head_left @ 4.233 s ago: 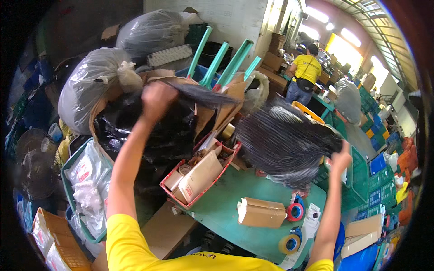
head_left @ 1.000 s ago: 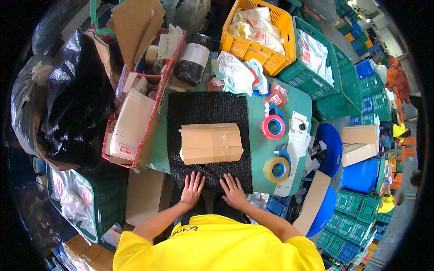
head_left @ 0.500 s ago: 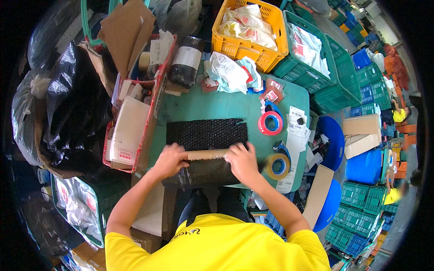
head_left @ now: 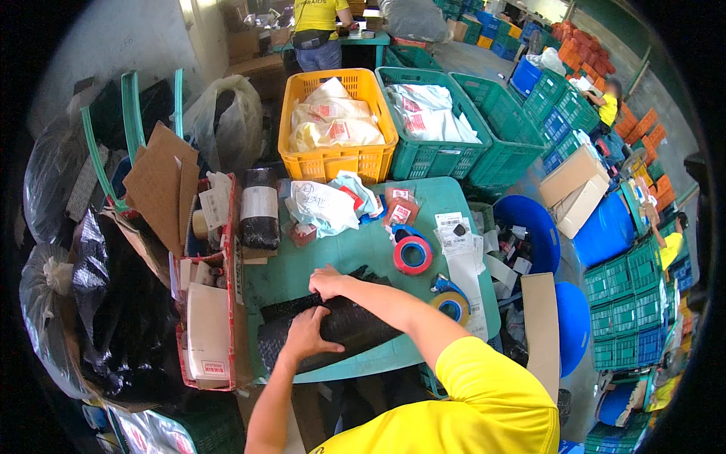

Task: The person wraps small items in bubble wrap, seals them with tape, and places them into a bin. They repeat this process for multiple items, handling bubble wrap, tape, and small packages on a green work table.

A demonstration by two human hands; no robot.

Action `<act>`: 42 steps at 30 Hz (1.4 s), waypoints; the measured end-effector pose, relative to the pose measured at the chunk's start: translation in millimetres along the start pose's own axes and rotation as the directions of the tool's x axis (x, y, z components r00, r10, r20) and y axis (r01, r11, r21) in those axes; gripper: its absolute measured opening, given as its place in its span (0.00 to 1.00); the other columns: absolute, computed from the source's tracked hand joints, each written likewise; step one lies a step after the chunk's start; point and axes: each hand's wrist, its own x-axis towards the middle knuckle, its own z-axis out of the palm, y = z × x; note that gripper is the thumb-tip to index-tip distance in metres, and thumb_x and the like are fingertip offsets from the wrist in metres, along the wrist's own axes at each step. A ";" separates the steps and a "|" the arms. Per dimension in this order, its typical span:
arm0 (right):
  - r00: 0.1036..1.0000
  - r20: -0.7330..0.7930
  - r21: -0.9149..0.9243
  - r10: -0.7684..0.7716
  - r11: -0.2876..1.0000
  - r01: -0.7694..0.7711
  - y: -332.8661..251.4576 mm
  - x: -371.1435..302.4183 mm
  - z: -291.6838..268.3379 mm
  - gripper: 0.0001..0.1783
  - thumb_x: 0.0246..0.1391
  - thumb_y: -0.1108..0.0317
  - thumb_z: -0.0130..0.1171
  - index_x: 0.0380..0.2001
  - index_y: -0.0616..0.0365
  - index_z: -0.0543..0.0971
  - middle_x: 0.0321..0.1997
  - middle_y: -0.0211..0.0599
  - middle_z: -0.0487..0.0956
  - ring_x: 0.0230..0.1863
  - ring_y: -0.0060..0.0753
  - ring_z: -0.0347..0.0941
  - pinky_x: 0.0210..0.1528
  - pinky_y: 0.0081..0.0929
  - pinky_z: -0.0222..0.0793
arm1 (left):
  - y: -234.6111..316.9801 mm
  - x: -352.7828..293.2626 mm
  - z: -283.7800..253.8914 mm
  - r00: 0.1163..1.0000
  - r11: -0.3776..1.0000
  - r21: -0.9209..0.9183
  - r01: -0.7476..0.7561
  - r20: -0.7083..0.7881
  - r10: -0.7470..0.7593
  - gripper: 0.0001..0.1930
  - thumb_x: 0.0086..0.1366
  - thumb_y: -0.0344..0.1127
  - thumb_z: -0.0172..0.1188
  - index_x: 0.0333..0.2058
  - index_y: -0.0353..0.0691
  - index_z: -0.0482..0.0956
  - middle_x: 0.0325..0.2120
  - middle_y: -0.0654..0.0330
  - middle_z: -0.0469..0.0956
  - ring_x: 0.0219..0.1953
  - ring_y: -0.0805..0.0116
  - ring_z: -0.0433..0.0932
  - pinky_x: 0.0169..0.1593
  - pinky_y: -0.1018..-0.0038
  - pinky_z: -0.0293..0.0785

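A: What are the fingers doing?

B: The right hand (head_left: 327, 283) has its fingers bent close together, holding the upper edge of a black wrap (head_left: 363, 325); the left hand (head_left: 306, 334) lies on the same wrap, thumb and fingers spread wide

A: Where is that wrap?

B: In a roll on the green surface (head_left: 340, 256), by the near edge, with the right forearm crossing over its right end; whatever is inside is hidden

A: And around it?

B: Beyond the forearm, a red tape roll (head_left: 412, 270) and a yellowish tape roll (head_left: 451, 296), with white labels (head_left: 457, 242) just beside them. On the left stands a red-edged box (head_left: 233, 303) with a cream packet (head_left: 208, 321) in it, and near its far end a black parcel (head_left: 261, 227)

A: Further out?

B: A crumpled white bag (head_left: 321, 204), then a yellow crate (head_left: 336, 163) beside two green crates (head_left: 435, 160). Past those, a person in a yellow shirt (head_left: 318, 17) stands at another table
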 end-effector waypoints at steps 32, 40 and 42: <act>0.420 -0.141 0.734 0.896 0.380 -0.563 154.2 -223.7 -27.8 0.31 0.42 0.68 0.69 0.51 0.65 0.72 0.44 0.47 0.81 0.42 0.45 0.81 0.45 0.40 0.78 | 42.8 -118.5 41.3 0.988 0.984 0.158 0.084 -0.139 -0.062 0.49 0.40 0.42 0.79 0.64 0.46 0.66 0.70 0.51 0.55 0.72 0.44 0.53 0.57 0.55 0.78; 0.592 -0.496 0.696 0.635 0.699 -0.166 -108.8 -175.1 -132.3 0.25 0.55 0.60 0.66 0.50 0.68 0.81 0.41 0.45 0.85 0.39 0.29 0.81 0.44 0.29 0.76 | 109.6 -126.1 140.6 0.893 0.949 0.176 0.261 -0.417 -0.169 0.41 0.50 0.41 0.74 0.61 0.39 0.66 0.68 0.33 0.51 0.71 0.27 0.48 0.57 0.54 0.77; 0.686 -0.524 0.457 0.504 0.847 -0.273 -149.3 -136.2 -111.7 0.25 0.52 0.54 0.64 0.43 0.68 0.82 0.34 0.58 0.83 0.37 0.55 0.83 0.43 0.39 0.77 | 107.3 -126.8 158.0 0.889 0.941 0.199 0.274 -0.426 -0.169 0.41 0.51 0.40 0.73 0.62 0.39 0.65 0.69 0.33 0.50 0.71 0.27 0.47 0.54 0.54 0.79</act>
